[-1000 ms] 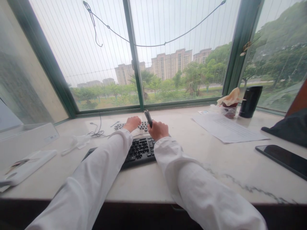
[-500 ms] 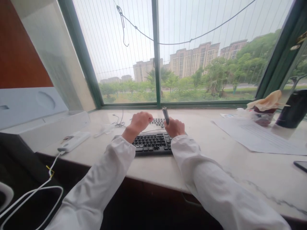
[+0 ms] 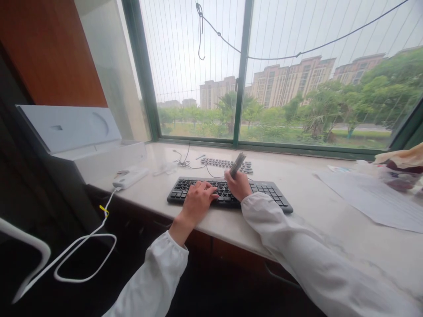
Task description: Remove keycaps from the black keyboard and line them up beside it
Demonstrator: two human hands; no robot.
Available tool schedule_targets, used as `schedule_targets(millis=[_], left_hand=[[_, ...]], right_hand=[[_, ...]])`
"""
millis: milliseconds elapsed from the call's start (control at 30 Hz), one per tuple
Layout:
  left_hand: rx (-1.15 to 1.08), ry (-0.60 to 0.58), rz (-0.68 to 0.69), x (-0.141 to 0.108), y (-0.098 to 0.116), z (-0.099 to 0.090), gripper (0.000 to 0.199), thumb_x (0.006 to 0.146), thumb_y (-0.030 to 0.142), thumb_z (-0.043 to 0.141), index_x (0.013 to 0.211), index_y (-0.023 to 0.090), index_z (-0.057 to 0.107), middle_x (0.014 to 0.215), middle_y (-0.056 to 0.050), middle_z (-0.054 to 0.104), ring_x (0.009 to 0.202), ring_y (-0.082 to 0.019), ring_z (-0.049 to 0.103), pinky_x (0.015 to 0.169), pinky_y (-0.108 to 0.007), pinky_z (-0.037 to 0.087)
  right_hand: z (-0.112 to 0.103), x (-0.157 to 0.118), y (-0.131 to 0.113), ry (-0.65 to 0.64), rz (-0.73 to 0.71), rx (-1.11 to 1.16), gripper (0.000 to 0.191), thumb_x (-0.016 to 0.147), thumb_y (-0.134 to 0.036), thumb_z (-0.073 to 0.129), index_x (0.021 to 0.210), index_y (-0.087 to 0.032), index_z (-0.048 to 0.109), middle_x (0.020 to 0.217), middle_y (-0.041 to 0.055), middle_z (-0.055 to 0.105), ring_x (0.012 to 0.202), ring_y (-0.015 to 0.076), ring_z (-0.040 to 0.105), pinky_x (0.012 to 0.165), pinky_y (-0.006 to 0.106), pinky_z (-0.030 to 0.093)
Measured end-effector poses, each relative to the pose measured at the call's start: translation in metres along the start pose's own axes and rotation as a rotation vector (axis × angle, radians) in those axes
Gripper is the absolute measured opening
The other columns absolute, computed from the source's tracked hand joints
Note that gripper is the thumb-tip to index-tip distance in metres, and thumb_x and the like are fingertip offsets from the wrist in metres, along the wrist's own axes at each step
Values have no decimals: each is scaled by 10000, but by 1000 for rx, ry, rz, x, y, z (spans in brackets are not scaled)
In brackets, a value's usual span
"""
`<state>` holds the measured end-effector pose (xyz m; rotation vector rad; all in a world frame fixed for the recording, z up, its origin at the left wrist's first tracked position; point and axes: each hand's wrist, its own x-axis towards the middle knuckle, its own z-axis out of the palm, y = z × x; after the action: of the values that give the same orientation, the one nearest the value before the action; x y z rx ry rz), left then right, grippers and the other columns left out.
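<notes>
"Both hands at the keyboard?"

"Yes. The right hand is clenched around a dark stick-like tool that slants up out of the fist. Its upper tip is blurred, and its lower end is lost behind the fingers."

"And the left hand?"

"Palm down over the left half of the keys, fingers bent. I can't tell whether it pinches anything, since its fingertips are hard to make out."

"What is covered?"

"Keys under both hands, and part of the keyboard's front edge behind the right sleeve. Rows of loose keycaps lie behind the keyboard, partly blocked by the tool."

"Anything cut off?"

"A cup with a cloth over it, and a sheet of paper, both by the picture's right edge."

"Room to move?"

"Bare desk between the keyboard and the paper. In front, only a narrow strip before the desk's edge, with darkness below. On the left, a tangled cable and a white power strip sit near the keyboard."
</notes>
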<state>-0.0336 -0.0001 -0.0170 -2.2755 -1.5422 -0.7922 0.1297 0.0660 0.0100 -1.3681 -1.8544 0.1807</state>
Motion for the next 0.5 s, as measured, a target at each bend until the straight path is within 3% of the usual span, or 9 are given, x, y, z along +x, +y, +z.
schedule_targets(millis=[200, 500], left_hand=[[-19, -36, 13, 0, 0, -4, 345, 875, 498, 494, 1066, 274, 673, 1035, -69, 640, 991, -220, 532, 837, -361, 394], [-19, -37, 5, -3, 2, -7, 370, 865, 530, 485, 1043, 251, 651, 1033, -41, 638, 994, -217, 518, 827, -361, 364]], right_hand=[[5, -10, -9, -102, 28, 178, 459, 886, -407, 348, 544, -182, 556, 435, 8, 539, 502, 145, 550, 576, 230, 373], [7, -14, -12, -165, -13, 146, 524, 888, -360, 388, 400, -186, 471, 383, 4, 517, 441, 118, 519, 577, 225, 367]])
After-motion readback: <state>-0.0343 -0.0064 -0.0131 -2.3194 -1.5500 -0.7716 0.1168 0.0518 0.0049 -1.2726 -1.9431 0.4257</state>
